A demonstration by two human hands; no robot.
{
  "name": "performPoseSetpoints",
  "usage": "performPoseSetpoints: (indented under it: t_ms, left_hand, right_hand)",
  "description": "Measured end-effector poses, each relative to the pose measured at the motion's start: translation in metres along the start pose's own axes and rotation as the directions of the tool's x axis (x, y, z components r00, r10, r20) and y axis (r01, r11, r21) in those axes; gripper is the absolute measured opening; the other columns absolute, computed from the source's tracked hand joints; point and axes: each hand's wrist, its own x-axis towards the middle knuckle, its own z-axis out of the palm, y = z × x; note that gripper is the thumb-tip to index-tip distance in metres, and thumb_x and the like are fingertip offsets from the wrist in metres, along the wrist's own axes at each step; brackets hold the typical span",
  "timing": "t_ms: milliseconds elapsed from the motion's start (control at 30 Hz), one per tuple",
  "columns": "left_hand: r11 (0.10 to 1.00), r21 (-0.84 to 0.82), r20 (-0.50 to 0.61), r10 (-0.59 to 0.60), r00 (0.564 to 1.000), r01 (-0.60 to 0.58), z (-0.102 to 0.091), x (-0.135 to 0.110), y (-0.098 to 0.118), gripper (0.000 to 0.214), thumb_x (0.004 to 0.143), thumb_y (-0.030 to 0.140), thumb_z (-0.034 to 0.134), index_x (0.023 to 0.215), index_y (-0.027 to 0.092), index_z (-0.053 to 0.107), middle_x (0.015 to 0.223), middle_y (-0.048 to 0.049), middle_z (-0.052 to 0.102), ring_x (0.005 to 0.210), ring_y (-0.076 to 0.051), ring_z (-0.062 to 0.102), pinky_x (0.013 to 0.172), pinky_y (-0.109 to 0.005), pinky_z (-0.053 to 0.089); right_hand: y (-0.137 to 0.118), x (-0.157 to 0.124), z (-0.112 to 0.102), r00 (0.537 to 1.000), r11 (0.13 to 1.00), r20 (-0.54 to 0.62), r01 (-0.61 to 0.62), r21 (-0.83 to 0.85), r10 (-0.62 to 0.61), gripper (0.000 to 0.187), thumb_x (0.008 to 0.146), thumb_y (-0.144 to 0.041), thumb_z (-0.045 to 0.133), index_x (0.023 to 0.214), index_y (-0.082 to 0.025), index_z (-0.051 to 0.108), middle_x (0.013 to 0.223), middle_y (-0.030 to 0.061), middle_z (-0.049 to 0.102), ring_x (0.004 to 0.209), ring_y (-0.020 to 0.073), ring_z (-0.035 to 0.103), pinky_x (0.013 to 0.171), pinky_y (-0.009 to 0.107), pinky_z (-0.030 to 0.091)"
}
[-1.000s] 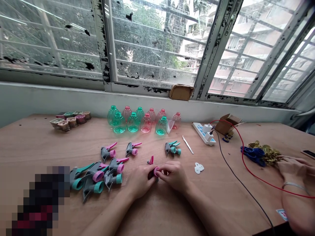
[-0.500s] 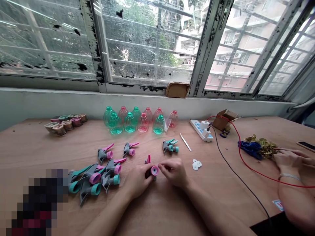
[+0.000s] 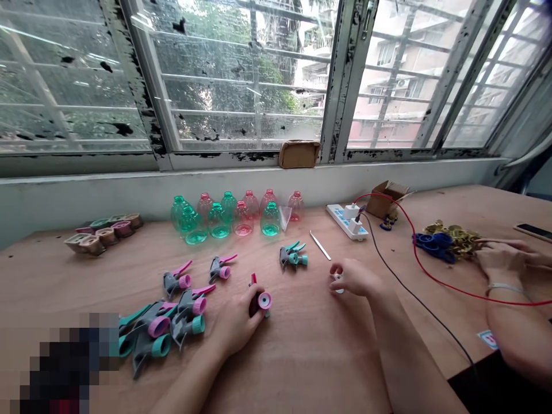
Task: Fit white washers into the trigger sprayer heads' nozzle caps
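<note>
My left hand (image 3: pixel 238 317) is closed around a spray trigger head (image 3: pixel 264 301) with a pink collar, its open end facing me and a white round insert showing inside. The pink lever sticks up above my fingers. Farther right, my right hand (image 3: pixel 357 279) has its thumb and fingertips pinched on the small flat white discs (image 3: pixel 339 289), which it partly covers. To the left lies a group of grey spray heads (image 3: pixel 146 336) with teal or pink collars, two pink-collared ones behind them. Teal-collared spray heads (image 3: pixel 293 257) lie beyond my hands.
Green and pink clear bottles (image 3: pixel 219 221) stand along the wall. A white pointed tool (image 3: pixel 320 245) and a power strip (image 3: pixel 347 222) lie at right, with red and black cables crossing the table. A co-worker's hands (image 3: pixel 500 259) are beside gold pieces (image 3: pixel 459 238) and blue-handled scissors (image 3: pixel 435 244).
My right hand has moved right, from beside the pink collar to the white discs. My left hand still holds the spray head. The whole view has shifted slightly.
</note>
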Motion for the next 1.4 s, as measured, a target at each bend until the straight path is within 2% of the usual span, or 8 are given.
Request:
performPoseSetpoints:
  t_ms: [100,267,567,833,1000,1167,1300,1400]
  left_hand:
    - [1.000,0.011,0.022,0.021,1.000,-0.021,-0.003,0.003,0.002,0.018,0.084,0.026,0.053,0.101,0.024,0.060,0.082,0.0000,0.068,0.073,-0.017,0.061,0.061,-0.024,0.036]
    - [0.997,0.062,-0.004,0.047,0.999,-0.046,0.000,0.027,0.004,0.019,0.088,0.029,0.050,0.102,0.023,0.061,0.086,-0.0023,0.069,0.078,-0.018,0.063,0.066,-0.024,0.039]
    - [0.988,0.151,-0.106,-0.029,0.994,0.045,0.022,0.087,0.016,0.040,0.090,0.032,0.049,0.130,0.032,0.052,0.118,-0.0057,0.067,0.104,-0.026,0.063,0.082,-0.033,0.046]
    - [0.994,0.109,-0.187,0.039,0.982,-0.019,0.024,0.083,0.020,0.046,0.089,0.022,0.044,0.135,0.022,0.042,0.126,-0.0087,0.058,0.111,-0.021,0.057,0.090,-0.031,0.045]
    - [0.921,0.389,-0.100,0.057,0.993,-0.014,-0.002,0.068,0.021,0.043,0.080,0.019,0.052,0.123,0.023,0.055,0.123,-0.0103,0.056,0.116,-0.027,0.049,0.098,-0.039,0.038]
    - [0.790,0.566,-0.123,-0.200,0.972,0.234,-0.050,0.064,-0.005,0.037,0.082,0.020,0.047,0.116,0.020,0.060,0.121,-0.0150,0.058,0.112,-0.032,0.049,0.089,-0.044,0.042]
    - [0.801,0.570,-0.027,-0.203,0.979,0.182,-0.068,0.060,-0.025,0.029,0.082,0.015,0.047,0.101,0.021,0.068,0.106,-0.0127,0.066,0.101,-0.028,0.058,0.080,-0.035,0.045]
    - [0.812,0.562,-0.014,-0.181,0.983,0.157,-0.070,0.060,-0.025,0.028,0.081,0.011,0.046,0.093,0.020,0.070,0.095,-0.0141,0.068,0.096,-0.030,0.061,0.074,-0.034,0.046]
  right_hand:
    - [0.006,-0.002,-0.004,0.998,0.998,0.054,-0.034,0.055,0.031,0.048,0.052,-0.028,0.085,0.097,-0.020,0.070,0.100,0.0058,0.070,0.083,0.0206,0.065,0.059,0.024,0.042]
    - [-0.003,-0.002,-0.011,0.992,0.996,0.120,-0.043,0.082,0.033,0.049,0.049,-0.020,0.084,0.096,-0.021,0.069,0.097,0.0047,0.070,0.079,0.0202,0.065,0.054,0.023,0.040]
    - [0.011,0.009,-0.002,0.996,0.994,0.070,-0.066,0.085,0.060,0.051,0.054,-0.035,0.082,0.099,-0.017,0.067,0.099,0.0074,0.068,0.086,0.0211,0.064,0.058,0.023,0.043]
    - [0.007,0.007,-0.001,0.990,0.991,0.117,-0.085,0.101,0.073,0.058,0.042,-0.026,0.086,0.096,-0.019,0.066,0.098,0.0057,0.067,0.079,0.0198,0.065,0.054,0.021,0.044]
    - [-0.022,-0.002,0.005,0.991,0.995,0.137,-0.017,0.095,0.003,0.046,0.045,-0.019,0.083,0.087,-0.018,0.066,0.092,0.0057,0.067,0.068,0.0174,0.063,0.045,0.019,0.040]
    - [-0.055,-0.007,0.018,0.973,0.980,0.152,0.155,0.126,-0.174,0.036,0.052,-0.018,0.081,0.085,-0.021,0.068,0.093,0.0032,0.066,0.071,0.0157,0.061,0.047,0.019,0.038]
    - [-0.072,-0.006,0.027,0.937,0.935,0.079,0.327,0.138,-0.340,0.033,0.054,-0.018,0.080,0.085,-0.022,0.070,0.086,0.0014,0.066,0.077,0.0166,0.059,0.054,0.019,0.039]
    - [-0.073,-0.004,0.030,0.928,0.917,-0.004,0.370,0.146,-0.374,0.032,0.057,-0.018,0.079,0.088,-0.020,0.071,0.082,0.0016,0.066,0.075,0.0160,0.059,0.054,0.020,0.038]
